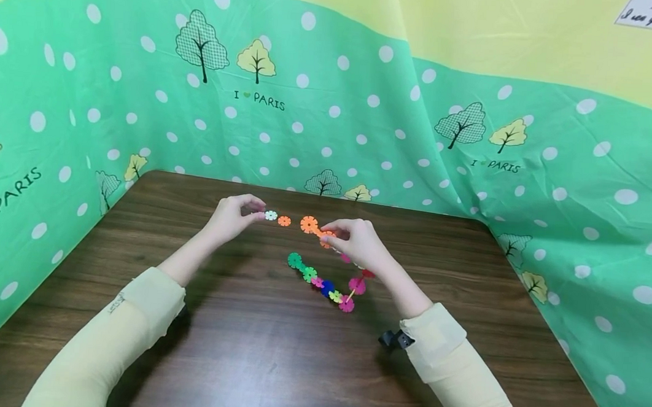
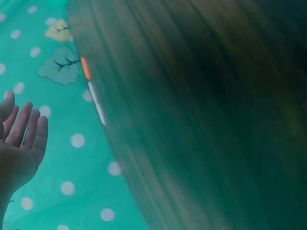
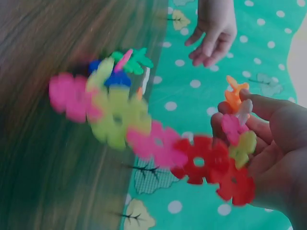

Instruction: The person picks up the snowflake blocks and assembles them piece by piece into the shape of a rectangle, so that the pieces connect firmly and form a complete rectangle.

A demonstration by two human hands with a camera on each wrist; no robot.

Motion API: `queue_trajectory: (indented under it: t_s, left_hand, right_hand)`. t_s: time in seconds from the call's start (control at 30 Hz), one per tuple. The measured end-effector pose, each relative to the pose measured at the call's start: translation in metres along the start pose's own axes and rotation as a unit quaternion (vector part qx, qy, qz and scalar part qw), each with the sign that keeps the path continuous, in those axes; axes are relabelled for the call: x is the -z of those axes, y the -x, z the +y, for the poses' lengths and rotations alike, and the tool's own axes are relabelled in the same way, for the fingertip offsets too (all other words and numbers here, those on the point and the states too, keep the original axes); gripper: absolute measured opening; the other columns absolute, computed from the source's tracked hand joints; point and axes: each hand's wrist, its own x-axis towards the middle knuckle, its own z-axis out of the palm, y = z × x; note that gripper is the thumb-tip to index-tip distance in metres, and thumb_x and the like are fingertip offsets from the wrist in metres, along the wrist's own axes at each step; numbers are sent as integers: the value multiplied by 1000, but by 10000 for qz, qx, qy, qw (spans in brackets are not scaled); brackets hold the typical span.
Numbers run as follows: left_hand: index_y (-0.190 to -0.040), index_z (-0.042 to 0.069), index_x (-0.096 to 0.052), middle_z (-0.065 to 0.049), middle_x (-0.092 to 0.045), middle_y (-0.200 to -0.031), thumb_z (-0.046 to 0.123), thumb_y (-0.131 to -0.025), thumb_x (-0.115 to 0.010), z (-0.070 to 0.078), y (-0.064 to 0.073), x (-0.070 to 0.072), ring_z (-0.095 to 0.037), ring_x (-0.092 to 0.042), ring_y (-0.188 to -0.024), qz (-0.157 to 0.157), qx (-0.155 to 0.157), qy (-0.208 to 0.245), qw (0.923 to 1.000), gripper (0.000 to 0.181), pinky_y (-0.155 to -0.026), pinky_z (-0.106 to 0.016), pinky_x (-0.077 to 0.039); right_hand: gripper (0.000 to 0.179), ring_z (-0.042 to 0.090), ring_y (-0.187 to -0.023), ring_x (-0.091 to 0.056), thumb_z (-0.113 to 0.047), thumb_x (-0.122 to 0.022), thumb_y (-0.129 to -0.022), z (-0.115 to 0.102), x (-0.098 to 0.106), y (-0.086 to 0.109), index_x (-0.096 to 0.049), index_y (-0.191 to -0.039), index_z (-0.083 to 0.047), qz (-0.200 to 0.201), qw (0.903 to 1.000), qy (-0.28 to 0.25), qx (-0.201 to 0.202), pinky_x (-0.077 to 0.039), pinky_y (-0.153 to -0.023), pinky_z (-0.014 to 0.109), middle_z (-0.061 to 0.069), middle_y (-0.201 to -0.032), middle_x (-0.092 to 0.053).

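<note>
My right hand (image 1: pixel 359 245) pinches a long chain of interlocked plastic snowflake discs near its orange end (image 1: pixel 309 225). From that hand the chain loops down through red, pink (image 3: pixel 156 144) and yellow (image 3: pixel 117 118) pieces to a blue one (image 1: pixel 327 288) and green discs (image 1: pixel 295 260). A loose white snowflake disc (image 1: pixel 270 215) and a loose orange disc (image 1: pixel 284 221) lie side by side on the table. Just left of the white disc is my left hand (image 1: pixel 233 218), its fingers loosely bent with nothing held, as the right wrist view shows.
The brown wooden table (image 1: pixel 230 346) ends at a green dotted cloth (image 1: pixel 320 105) hung behind and along both sides. A black wrist strap piece (image 1: pixel 396 340) hangs by the right sleeve.
</note>
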Motion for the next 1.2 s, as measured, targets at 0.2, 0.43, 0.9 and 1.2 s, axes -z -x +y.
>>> queue_trajectory:
  t_s: [0.2,0.43,0.9,1.2]
  left_hand:
    - [-111,2,-64,-15,-68,-109,19,-87,-69,-17,-9,-3,-31,-63,-103,-293,53,-156,9994,30,-90,-47,-48]
    - [-120,0,-59,-16,-62,-120,12,-86,-69,-33,-17,-5,-33,-54,-117,-855,181,-313,9957,37,-99,-49,-41]
    - [-143,1,-34,-21,-39,-144,11,-88,-66,-55,-26,-8,-38,-31,-136,-1986,707,-950,9729,64,-109,-51,-29]
    - [-146,10,-33,-19,-39,-145,12,-91,-61,-55,-29,-14,-40,-28,-135,-2355,609,-1533,9578,61,-108,-60,-25]
  right_hand:
    - [20,9,-67,-62,-24,-70,-86,14,0,-1,-72,-104,-14,22,9996,-127,-269,-50,-63,24,-3,-78,-69]
    - [23,22,-60,-63,-17,-66,-89,26,-8,6,-67,-111,-9,-113,9896,-1261,-679,-46,-51,23,7,-82,-71]
    - [44,19,-71,-64,-5,-64,-88,46,-30,19,-45,-128,-4,74,9596,-2576,-1125,-50,-51,25,12,-87,-66]
    - [64,19,-71,-61,1,-59,-89,45,-35,23,-32,-145,-16,-279,9490,-2936,-1116,-53,-53,33,17,-93,-60]
